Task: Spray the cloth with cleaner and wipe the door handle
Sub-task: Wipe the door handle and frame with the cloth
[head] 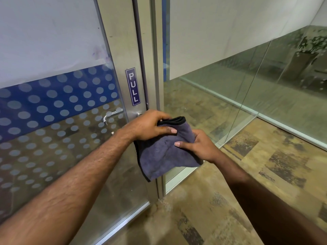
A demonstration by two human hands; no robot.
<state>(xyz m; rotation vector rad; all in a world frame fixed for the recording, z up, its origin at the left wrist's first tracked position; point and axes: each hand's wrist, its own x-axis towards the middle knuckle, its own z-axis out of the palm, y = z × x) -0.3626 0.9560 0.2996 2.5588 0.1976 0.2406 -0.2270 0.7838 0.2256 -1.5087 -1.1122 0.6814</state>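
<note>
A grey-purple cloth (pixel 164 152) with a black edge hangs folded between both hands in front of the door's metal frame. My left hand (pixel 148 125) grips its top edge, thumb on the front. My right hand (pixel 198 145) holds its right side, thumb pressed on the fabric. Only the round base of the door handle (pixel 139 114) shows, just above my left hand; the rest is hidden behind hand and cloth. The inner lever handle (pixel 112 114) shows through the glass. No spray bottle is in view.
A glass door (pixel 62 121) with a blue dotted band fills the left; a "PULL" sign (pixel 133 86) sits on its metal stile. A glass partition (pixel 247 96) runs off to the right. Patterned brown carpet (pixel 221 200) covers the floor.
</note>
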